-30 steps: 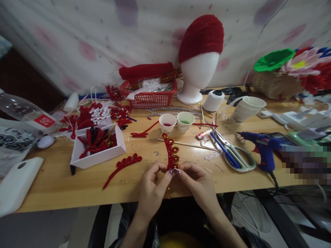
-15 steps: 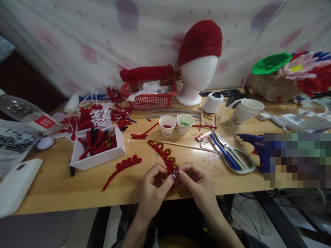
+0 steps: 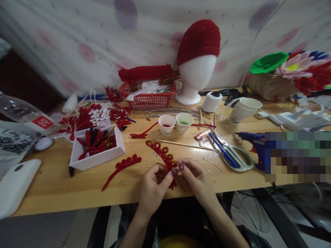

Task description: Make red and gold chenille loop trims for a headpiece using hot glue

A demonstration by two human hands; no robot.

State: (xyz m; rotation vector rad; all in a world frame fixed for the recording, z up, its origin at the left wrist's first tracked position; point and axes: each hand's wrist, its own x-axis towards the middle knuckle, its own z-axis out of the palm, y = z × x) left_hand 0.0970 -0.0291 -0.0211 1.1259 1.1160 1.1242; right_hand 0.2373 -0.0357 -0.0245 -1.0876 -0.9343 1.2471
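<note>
Between my hands is a curved red pipe-cleaner strip (image 3: 160, 153) with loops edged in gold tinsel; it slants up and away to the left. My left hand (image 3: 152, 187) pinches its lower end between thumb and fingers. Thumb and fingers of my right hand (image 3: 199, 181) are closed at the same end, close to the left thumb, apparently on the gold tinsel; the fingertips hide the exact grip. A second red looped strip (image 3: 123, 165), without gold, lies on the table to the left of my hands.
Paper cups of red beads (image 3: 167, 124) and green beads (image 3: 184, 123) stand beyond my hands. Scissors (image 3: 241, 158), a blue pen (image 3: 223, 151) and a glue gun (image 3: 253, 141) lie right. A white box (image 3: 99, 163) sits left; a foam head (image 3: 198, 74) stands behind.
My right thumb and fingertips have shifted slightly right, opening a small gap from the left thumb. The red strip has tilted a little more to the left.
</note>
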